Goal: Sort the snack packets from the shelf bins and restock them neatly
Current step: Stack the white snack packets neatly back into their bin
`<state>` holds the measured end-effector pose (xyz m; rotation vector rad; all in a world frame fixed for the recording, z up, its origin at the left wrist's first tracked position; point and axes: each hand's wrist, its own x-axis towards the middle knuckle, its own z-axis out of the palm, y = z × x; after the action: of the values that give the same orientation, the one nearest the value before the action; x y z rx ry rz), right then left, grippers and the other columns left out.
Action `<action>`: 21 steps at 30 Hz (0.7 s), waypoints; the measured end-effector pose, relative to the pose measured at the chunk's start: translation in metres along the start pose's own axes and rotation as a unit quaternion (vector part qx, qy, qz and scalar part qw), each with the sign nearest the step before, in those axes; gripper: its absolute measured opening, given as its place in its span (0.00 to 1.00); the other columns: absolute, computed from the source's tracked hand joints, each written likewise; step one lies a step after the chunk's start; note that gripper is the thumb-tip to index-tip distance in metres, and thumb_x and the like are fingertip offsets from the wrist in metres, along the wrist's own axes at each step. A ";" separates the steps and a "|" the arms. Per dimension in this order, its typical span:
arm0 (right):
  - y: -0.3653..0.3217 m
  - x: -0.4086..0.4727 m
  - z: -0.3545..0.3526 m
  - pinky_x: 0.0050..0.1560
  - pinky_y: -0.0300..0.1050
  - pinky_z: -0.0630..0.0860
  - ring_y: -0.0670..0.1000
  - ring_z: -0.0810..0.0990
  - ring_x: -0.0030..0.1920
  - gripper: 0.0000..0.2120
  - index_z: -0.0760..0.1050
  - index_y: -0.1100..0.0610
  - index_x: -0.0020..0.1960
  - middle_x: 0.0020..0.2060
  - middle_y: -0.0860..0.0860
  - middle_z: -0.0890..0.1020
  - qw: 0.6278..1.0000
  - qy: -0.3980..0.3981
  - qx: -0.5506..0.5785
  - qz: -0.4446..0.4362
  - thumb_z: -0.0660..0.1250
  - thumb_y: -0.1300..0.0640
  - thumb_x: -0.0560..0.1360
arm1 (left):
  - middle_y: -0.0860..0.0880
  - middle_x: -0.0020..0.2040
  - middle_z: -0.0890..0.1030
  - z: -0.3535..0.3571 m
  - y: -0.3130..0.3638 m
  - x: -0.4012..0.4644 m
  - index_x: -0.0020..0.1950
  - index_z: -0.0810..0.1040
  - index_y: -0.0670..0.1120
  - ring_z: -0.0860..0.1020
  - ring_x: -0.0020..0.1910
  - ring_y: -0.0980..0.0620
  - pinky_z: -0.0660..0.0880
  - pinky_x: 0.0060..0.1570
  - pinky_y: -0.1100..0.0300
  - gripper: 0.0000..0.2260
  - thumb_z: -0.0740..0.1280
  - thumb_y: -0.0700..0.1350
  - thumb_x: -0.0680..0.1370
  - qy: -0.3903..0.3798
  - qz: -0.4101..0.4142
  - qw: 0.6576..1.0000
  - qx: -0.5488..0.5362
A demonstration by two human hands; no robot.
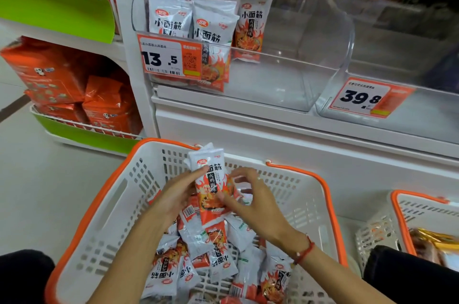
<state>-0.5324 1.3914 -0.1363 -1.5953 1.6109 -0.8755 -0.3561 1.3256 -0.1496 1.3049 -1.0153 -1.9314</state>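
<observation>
Holding a stack of snack packets (211,184) upright at frame centre, the left hand (173,194) and right hand (250,204) close their fingers around it above a white basket (119,204) of loose packets (218,259). The clear bin (285,75) above is mostly open; basket bottom cut off.

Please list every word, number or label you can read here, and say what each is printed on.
"13.5": orange price tag on the left clear plastic bin.
"39.8": orange price tag on the right clear bin.
"小面筋", "火鸡面味": white-and-orange snack packets held by left hand and right hand.
Barcodes, small tag print: unreadable.
</observation>
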 end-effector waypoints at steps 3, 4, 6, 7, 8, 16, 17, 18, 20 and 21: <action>-0.002 0.010 0.004 0.46 0.39 0.80 0.46 0.80 0.48 0.23 0.70 0.52 0.59 0.49 0.46 0.78 0.991 0.008 0.068 0.118 0.74 0.46 0.70 | 0.57 0.54 0.83 0.008 0.001 0.005 0.57 0.80 0.56 0.79 0.56 0.56 0.71 0.62 0.56 0.16 0.72 0.57 0.71 0.000 0.023 0.999 0.022; 0.000 0.013 0.005 0.46 0.40 0.80 0.48 0.81 0.48 0.22 0.72 0.54 0.58 0.49 0.48 0.79 0.988 -0.003 0.075 0.133 0.75 0.47 0.70 | 0.61 0.51 0.82 0.012 0.002 0.005 0.53 0.79 0.59 0.77 0.54 0.60 0.70 0.60 0.58 0.12 0.72 0.57 0.71 0.002 0.032 0.999 0.034; 0.004 0.017 0.005 0.48 0.45 0.81 0.52 0.82 0.47 0.22 0.75 0.56 0.59 0.49 0.51 0.80 0.985 -0.012 0.097 0.144 0.76 0.51 0.69 | 0.61 0.50 0.82 0.021 0.003 0.005 0.53 0.79 0.58 0.78 0.52 0.60 0.73 0.56 0.60 0.08 0.70 0.54 0.74 -0.004 0.033 0.999 0.020; 0.004 0.019 0.003 0.49 0.47 0.81 0.53 0.83 0.47 0.22 0.76 0.57 0.59 0.49 0.53 0.81 0.983 -0.008 0.111 0.146 0.77 0.52 0.69 | 0.57 0.53 0.83 0.023 0.004 0.006 0.57 0.78 0.57 0.80 0.54 0.57 0.74 0.58 0.57 0.10 0.69 0.53 0.76 -0.011 0.026 1.000 0.010; 0.004 0.022 -0.001 0.49 0.49 0.81 0.55 0.83 0.46 0.22 0.77 0.57 0.59 0.49 0.54 0.82 0.982 -0.003 0.122 0.144 0.78 0.54 0.68 | 0.53 0.56 0.83 0.023 0.005 0.006 0.61 0.77 0.55 0.80 0.56 0.52 0.74 0.61 0.53 0.13 0.68 0.53 0.77 -0.009 0.018 1.000 0.006; -0.016 0.033 -0.049 0.43 0.39 0.78 0.46 0.77 0.48 0.28 0.73 0.50 0.62 0.52 0.48 0.77 0.989 -0.038 0.066 0.130 0.79 0.54 0.65 | 0.54 0.58 0.82 0.025 0.026 -0.009 0.66 0.74 0.55 0.79 0.60 0.55 0.71 0.67 0.50 0.17 0.65 0.53 0.78 -0.067 0.088 0.990 0.087; -0.021 0.034 -0.054 0.48 0.40 0.78 0.46 0.75 0.54 0.34 0.68 0.49 0.66 0.56 0.47 0.74 0.990 -0.040 0.061 0.123 0.79 0.51 0.65 | 0.55 0.58 0.83 0.028 0.034 -0.013 0.66 0.74 0.54 0.80 0.58 0.57 0.73 0.64 0.55 0.16 0.65 0.53 0.78 -0.066 0.108 0.988 0.091; -0.027 0.035 -0.059 0.53 0.41 0.77 0.46 0.74 0.59 0.38 0.64 0.48 0.69 0.60 0.46 0.73 0.990 -0.055 0.067 0.115 0.78 0.49 0.64 | 0.56 0.57 0.83 0.032 0.043 -0.019 0.66 0.74 0.54 0.80 0.57 0.60 0.75 0.59 0.62 0.15 0.65 0.52 0.79 -0.066 0.131 0.984 0.097; -0.042 0.036 -0.071 0.60 0.44 0.76 0.45 0.76 0.62 0.35 0.65 0.48 0.70 0.62 0.45 0.77 0.986 -0.105 0.097 0.083 0.76 0.49 0.68 | 0.60 0.54 0.83 0.040 0.064 -0.029 0.63 0.75 0.56 0.79 0.52 0.67 0.74 0.46 0.75 0.12 0.64 0.50 0.79 -0.062 0.189 0.972 0.122; -0.052 0.035 -0.076 0.60 0.44 0.77 0.45 0.77 0.60 0.29 0.68 0.49 0.69 0.60 0.45 0.79 0.985 -0.120 0.106 0.058 0.74 0.51 0.71 | 0.63 0.52 0.83 0.044 0.075 -0.034 0.60 0.76 0.57 0.78 0.51 0.69 0.72 0.43 0.77 0.11 0.64 0.50 0.79 -0.056 0.221 0.964 0.136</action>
<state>-0.5694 1.3545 -0.0532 -1.3853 1.3775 -0.7355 -0.3817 1.3246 -0.0596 1.0017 -1.5280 -1.5755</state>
